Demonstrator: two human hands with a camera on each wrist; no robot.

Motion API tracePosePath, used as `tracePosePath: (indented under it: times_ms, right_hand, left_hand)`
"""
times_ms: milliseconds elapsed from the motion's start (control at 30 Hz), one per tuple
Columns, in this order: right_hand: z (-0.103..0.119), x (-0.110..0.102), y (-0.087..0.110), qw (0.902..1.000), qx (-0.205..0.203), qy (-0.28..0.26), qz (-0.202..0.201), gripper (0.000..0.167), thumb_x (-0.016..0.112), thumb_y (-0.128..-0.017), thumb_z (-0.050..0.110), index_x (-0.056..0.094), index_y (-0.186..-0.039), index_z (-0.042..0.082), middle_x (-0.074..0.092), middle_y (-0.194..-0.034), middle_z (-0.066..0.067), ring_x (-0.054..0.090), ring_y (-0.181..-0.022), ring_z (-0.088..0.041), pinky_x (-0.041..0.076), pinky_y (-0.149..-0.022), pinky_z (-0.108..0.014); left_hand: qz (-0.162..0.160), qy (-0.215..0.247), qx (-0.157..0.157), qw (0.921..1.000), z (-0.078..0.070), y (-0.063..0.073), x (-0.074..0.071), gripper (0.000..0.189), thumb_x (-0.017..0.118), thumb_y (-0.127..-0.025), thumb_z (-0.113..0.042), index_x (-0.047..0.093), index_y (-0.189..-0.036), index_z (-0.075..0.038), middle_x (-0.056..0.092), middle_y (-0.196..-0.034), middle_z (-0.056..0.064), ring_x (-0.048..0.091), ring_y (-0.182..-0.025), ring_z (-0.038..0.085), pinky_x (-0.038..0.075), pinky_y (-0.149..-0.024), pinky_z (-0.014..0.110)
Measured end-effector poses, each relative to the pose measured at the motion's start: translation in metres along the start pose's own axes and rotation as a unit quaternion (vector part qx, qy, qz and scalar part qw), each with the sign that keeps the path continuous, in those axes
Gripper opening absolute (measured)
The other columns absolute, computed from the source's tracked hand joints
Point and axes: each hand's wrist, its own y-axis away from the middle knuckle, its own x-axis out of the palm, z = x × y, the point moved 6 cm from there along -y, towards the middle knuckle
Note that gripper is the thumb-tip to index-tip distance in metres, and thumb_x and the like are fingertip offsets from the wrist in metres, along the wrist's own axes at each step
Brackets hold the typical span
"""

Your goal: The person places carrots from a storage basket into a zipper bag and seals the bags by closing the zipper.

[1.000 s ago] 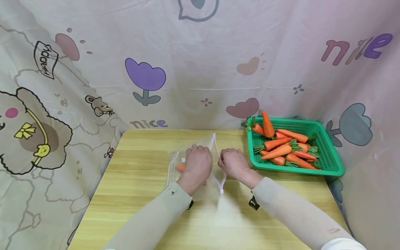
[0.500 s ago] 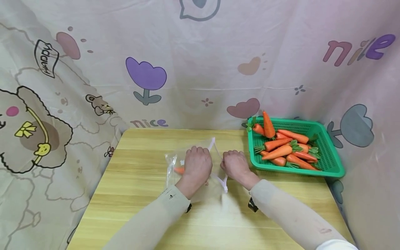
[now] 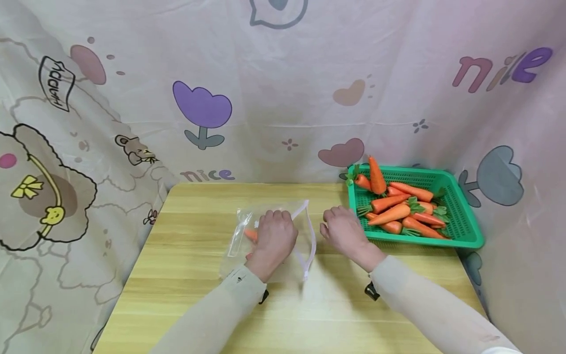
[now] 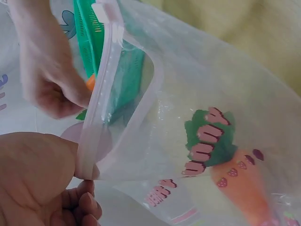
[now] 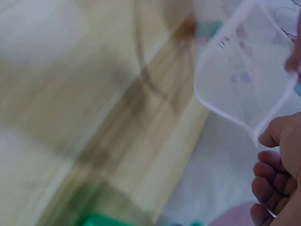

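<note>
A clear zip bag (image 3: pixel 234 250) with a pale slider closure is raised off the tabletop, its mouth facing right and gaping. My left hand (image 3: pixel 277 238) pinches the edge of that mouth between thumb and fingers, as the left wrist view shows. Inside the bag lies a carrot (image 4: pixel 242 188) with green leaves, partly covered by printed lettering; the left hand hides some of it from the head view. Just right of the mouth is my right hand (image 3: pixel 347 231), apart from the bag, with loosely curled fingers (image 5: pixel 270 181) and nothing in them.
A green plastic basket (image 3: pixel 468 221) with several carrots (image 3: pixel 395 215) stands at the back right, close beside the right hand. One carrot (image 3: pixel 377 175) leans over its rim. The wooden table (image 3: pixel 190 295) backs onto a printed curtain (image 3: pixel 274 88).
My right hand has let go of the bag's edge and moved right, towards the basket. The left hand keeps its hold, and the bag's mouth now stands wider.
</note>
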Motion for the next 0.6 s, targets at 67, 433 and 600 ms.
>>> tracePosePath:
  times_ms: [67, 433, 600]
  right_hand:
    - [-0.01, -0.007, 0.003, 0.9999, -0.004, 0.0, -0.013, 0.018, 0.077, -0.09, 0.018, 0.065, -0.081, 0.008, 0.063, -0.075, -0.006, 0.062, -0.074, -0.031, 0.046, -0.066, -0.044]
    - [-0.103, -0.033, 0.026, 0.9977, -0.016, 0.058, -0.031, 0.014, 0.08, -0.087, 0.012, 0.069, -0.09, 0.003, 0.068, -0.084, -0.013, 0.062, -0.079, -0.038, 0.045, -0.067, -0.049]
    - [-0.145, -0.032, 0.04, 0.9949, 0.015, 0.083, 0.055, 0.026, 0.082, -0.089, 0.016, 0.068, -0.103, -0.001, 0.069, -0.101, -0.02, 0.063, -0.095, -0.042, 0.048, -0.078, -0.057]
  left_hand:
    - [-0.02, 0.008, 0.007, 0.9997, 0.001, 0.002, 0.001, 0.024, 0.065, -0.095, -0.019, 0.054, -0.077, -0.008, 0.049, -0.068, 0.002, 0.043, -0.064, 0.022, 0.037, -0.06, 0.032]
    - [-0.044, 0.03, 0.004, 0.9985, 0.006, 0.004, 0.009, 0.027, 0.064, -0.096, -0.023, 0.051, -0.077, -0.009, 0.046, -0.067, 0.002, 0.038, -0.062, 0.021, 0.033, -0.057, 0.031]
    - [-0.053, 0.035, -0.019, 0.9978, 0.01, 0.004, 0.009, 0.025, 0.065, -0.094, -0.021, 0.054, -0.077, -0.008, 0.051, -0.065, 0.004, 0.047, -0.06, 0.023, 0.041, -0.054, 0.034]
